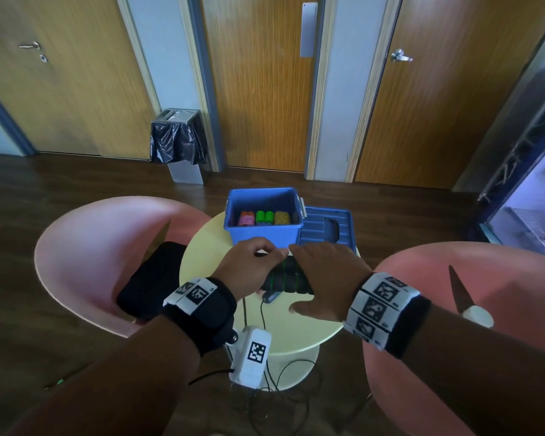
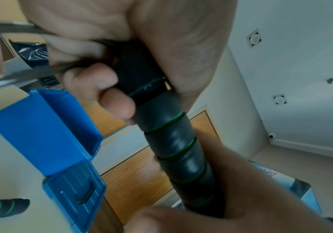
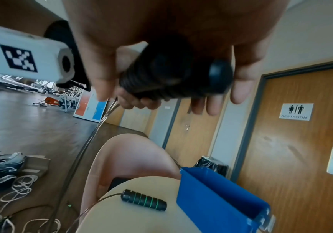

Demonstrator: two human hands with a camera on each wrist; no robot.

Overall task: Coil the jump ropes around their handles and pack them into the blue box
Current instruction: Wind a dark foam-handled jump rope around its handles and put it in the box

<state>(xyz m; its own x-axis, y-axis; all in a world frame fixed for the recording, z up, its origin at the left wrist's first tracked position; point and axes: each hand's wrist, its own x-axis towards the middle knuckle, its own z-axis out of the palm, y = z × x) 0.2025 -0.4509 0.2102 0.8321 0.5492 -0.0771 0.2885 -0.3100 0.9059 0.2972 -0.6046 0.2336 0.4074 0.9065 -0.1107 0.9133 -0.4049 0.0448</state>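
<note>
A black jump-rope handle (image 1: pixel 285 278) with green rings is held over the round table, just in front of the blue box (image 1: pixel 265 237). My left hand (image 1: pixel 265 251) grips its rope end (image 2: pixel 139 75) and pinches the thin black rope (image 2: pixel 12 28). My right hand (image 1: pixel 309 269) lies over the other end, with the thumb under it and the handle (image 3: pixel 161 75) against the palm. The rope's second handle (image 3: pixel 143 202) lies on the table below my hands. Inside the box sit pink, green and yellow coiled ropes (image 1: pixel 263 218).
The box's blue lid (image 1: pixel 328 229) lies to its right on the pale yellow table (image 1: pixel 296 335). Pink chairs (image 1: pixel 92 247) stand on both sides, the left with a black pad (image 1: pixel 151 278). Rope trails off the table's front edge (image 1: pixel 261 316). A bin (image 1: pixel 177 140) stands by the doors.
</note>
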